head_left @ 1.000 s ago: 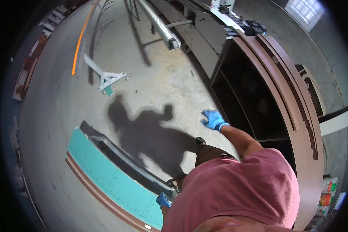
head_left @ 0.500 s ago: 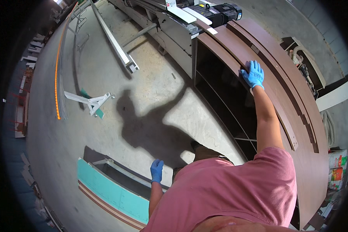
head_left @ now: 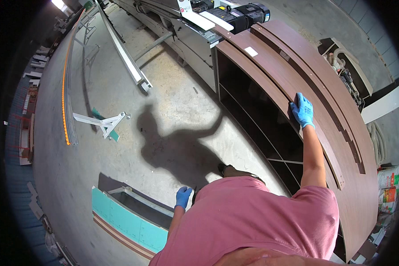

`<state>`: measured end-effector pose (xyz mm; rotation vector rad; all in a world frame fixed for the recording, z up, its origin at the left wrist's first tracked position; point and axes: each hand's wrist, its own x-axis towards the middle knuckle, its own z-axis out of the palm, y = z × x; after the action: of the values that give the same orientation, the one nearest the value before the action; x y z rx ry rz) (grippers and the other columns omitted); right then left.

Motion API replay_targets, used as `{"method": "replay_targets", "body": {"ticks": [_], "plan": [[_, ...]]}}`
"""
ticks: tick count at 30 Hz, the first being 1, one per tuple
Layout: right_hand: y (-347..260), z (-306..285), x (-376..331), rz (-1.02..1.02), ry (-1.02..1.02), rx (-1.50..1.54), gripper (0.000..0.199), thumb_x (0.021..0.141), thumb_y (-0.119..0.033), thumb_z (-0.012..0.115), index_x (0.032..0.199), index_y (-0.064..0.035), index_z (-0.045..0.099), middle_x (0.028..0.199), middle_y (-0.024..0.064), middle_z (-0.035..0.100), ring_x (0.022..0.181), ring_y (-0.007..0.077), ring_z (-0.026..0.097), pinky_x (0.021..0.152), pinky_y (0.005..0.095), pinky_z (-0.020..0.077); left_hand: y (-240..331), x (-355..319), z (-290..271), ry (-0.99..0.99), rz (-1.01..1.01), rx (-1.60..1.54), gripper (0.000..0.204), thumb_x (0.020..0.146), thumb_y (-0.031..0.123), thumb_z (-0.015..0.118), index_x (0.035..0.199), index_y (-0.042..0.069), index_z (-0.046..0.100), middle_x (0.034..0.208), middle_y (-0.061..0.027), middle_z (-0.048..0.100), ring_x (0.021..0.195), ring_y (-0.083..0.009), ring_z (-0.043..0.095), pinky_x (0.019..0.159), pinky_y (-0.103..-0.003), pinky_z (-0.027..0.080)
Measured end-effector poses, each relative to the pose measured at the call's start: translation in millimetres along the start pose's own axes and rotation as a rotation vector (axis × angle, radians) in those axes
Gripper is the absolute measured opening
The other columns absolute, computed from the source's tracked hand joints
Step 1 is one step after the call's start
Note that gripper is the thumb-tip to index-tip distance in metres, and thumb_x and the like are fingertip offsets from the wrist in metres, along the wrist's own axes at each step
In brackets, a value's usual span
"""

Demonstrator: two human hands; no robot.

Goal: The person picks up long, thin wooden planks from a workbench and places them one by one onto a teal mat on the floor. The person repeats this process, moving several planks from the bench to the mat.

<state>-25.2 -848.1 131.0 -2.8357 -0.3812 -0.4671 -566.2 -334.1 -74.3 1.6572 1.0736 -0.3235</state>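
Observation:
My right hand (head_left: pixel 303 111), in a light blue glove, grips the near edge of a long dark-brown board (head_left: pixel 270 68), its fingers over the top face. A white label (head_left: pixel 251 51) sits toward the board's far end. The board lies on top of a long brown cabinet-like stack (head_left: pixel 357 208) with dark open compartments (head_left: pixel 257 113) facing me. My left hand (head_left: pixel 183 196), in a blue glove, hangs low at my side with its fingers curled and nothing visible in them. It is nearest a turquoise-topped stack of panels (head_left: pixel 124 219), apart from it.
Ahead stands a machine (head_left: pixel 195 53) with black motors (head_left: pixel 244 17). Other brown strips (head_left: pixel 314 84) lie on the cabinet's far side. On the left are a roller rail (head_left: pixel 124 53), a white stand (head_left: pixel 104 122) and an orange-edged rail (head_left: pixel 65 106). Bags (head_left: pixel 389 190) stand at far right.
My right hand has drawn the brown board toward me along the cabinet top; its label sits farther from the machine. My left hand stays low at my side.

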Motion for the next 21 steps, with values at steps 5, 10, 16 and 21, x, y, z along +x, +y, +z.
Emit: {"method": "replay_targets", "body": {"ticks": [5, 10, 16, 21], "plan": [[20, -22, -31, 0.035, -0.041, 0.012, 0.051, 0.090, -0.031, 0.079, 0.132, -0.0087, 0.063, 0.123, 0.0196, 0.073, 0.114, 0.0426, 0.068, 0.099, 0.0497, 0.0548, 13, 4, 14, 0.079, 0.060, -0.108, 0.043, 0.094, 0.033, 0.080, 0.113, -0.005, 0.076, 0.102, -0.0110, 0.078, 0.093, -0.0183, 0.068, 0.085, -0.036, 0.056], [21, -34, -30, 0.075, -0.144, -0.001, 0.061, 0.086, -0.041, 0.081, 0.133, -0.0086, 0.062, 0.124, 0.0220, 0.073, 0.119, 0.0433, 0.068, 0.101, 0.0510, 0.0547, -3, -1, 10, 0.050, -0.029, -0.044, 0.058, 0.093, 0.036, 0.083, 0.129, -0.008, 0.071, 0.114, -0.0160, 0.078, 0.101, -0.0220, 0.072, 0.092, -0.037, 0.058], [-1, 5, 22, -0.075, -0.034, -0.010, 0.090, 0.092, -0.073, 0.066, 0.151, -0.0070, 0.053, 0.152, 0.0187, 0.061, 0.137, 0.0401, 0.059, 0.113, 0.0517, 0.0463, 11, -8, 18, -0.055, -0.017, 0.029, 0.058, 0.092, 0.035, 0.083, 0.127, -0.010, 0.071, 0.111, -0.0155, 0.079, 0.098, -0.0210, 0.072, 0.090, -0.036, 0.058], [-30, 29, 68, -0.086, -0.036, -0.009, 0.080, 0.095, -0.063, 0.068, 0.152, -0.0084, 0.052, 0.149, 0.0220, 0.061, 0.134, 0.0429, 0.060, 0.111, 0.0514, 0.0485, 30, 7, 23, -0.025, 0.103, 0.071, 0.057, 0.093, 0.037, 0.081, 0.127, -0.008, 0.072, 0.116, -0.0166, 0.079, 0.105, -0.0232, 0.073, 0.094, -0.036, 0.057]]}}
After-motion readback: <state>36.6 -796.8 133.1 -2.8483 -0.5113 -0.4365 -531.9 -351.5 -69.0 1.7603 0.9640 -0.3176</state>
